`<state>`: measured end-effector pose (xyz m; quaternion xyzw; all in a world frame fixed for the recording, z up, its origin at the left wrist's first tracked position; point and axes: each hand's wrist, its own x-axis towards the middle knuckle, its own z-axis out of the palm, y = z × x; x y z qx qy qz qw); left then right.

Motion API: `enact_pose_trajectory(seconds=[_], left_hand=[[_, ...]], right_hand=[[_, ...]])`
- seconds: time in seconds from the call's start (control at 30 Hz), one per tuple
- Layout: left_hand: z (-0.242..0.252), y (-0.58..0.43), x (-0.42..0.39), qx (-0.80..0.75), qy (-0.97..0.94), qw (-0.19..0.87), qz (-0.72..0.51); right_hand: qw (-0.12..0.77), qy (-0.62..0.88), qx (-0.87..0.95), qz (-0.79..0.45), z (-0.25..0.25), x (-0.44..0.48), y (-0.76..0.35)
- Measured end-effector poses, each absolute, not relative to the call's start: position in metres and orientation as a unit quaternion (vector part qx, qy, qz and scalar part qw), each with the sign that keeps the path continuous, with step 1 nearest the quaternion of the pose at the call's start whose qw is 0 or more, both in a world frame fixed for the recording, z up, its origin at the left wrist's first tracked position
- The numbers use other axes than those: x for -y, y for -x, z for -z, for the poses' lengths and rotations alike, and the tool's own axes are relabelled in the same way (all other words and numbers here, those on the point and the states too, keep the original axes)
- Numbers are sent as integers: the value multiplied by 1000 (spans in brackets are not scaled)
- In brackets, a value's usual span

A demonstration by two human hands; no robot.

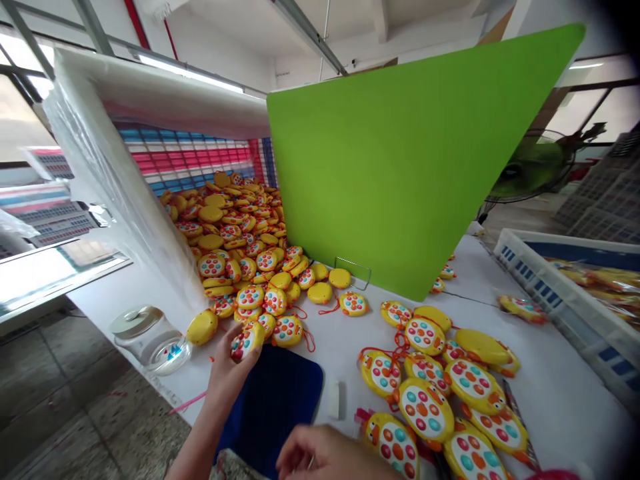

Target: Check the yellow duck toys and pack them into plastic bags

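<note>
My left hand [233, 370] is closed around a yellow duck-shaped button toy [247, 340], its white face with coloured dots showing. It is at the front edge of a large heap of similar toys [240, 227]. My right hand [330, 457] is low in the view, fingers curled in a pinch near the front of a dark blue mat [280, 393]; what it may hold is too small to make out. To its right lies a group of duck toys with red cords [425, 407], mostly dotted side up.
A lidded clear jar [153, 340] stands at the left table edge. A green board [400, 160] rises behind the toys, with a wire stand [357, 270] before it. A small white block [336, 400] lies beside the mat. A white crate [565, 300] of wrapped toys is right.
</note>
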<state>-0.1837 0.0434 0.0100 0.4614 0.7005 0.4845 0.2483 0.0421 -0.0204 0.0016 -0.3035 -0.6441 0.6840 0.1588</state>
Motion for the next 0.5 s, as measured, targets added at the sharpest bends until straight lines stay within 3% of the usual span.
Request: enact_pose_trajectory(seconds=[0.1,0.17,0.5], left_hand=[[-3,168,-41,-654,-387,352,-547],[1,161,-39,-640,-358,377,-565],[24,146,-21,-592,-322,424,-606]], right_hand=[[307,373,549,-682,10,3,-45],[356,393,479,-700,16,-4,-41],[362,412,337,-765,22,-32,2]])
